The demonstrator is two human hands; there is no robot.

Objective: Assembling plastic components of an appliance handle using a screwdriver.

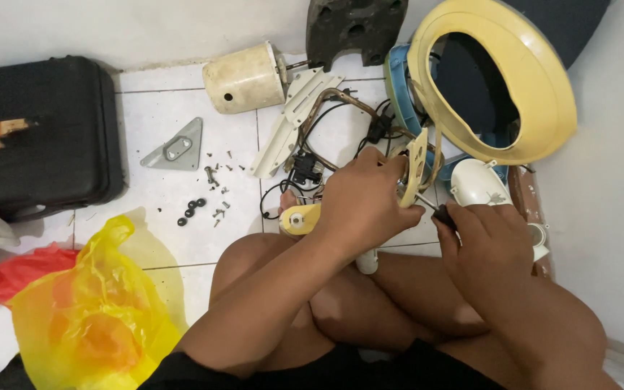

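Note:
My left hand grips a cream plastic fan part with a round yellow knob end over my crossed legs. My right hand is closed on a dark-handled screwdriver, whose thin metal shaft points at the cream part. Brown and black wires run from the part up to a small black switch block.
On the white tiles lie a cream motor housing, a grey triangular bracket, loose screws and black washers, a white bracket and a yellow ring on a blue base. A black case sits left, a yellow bag near my knee.

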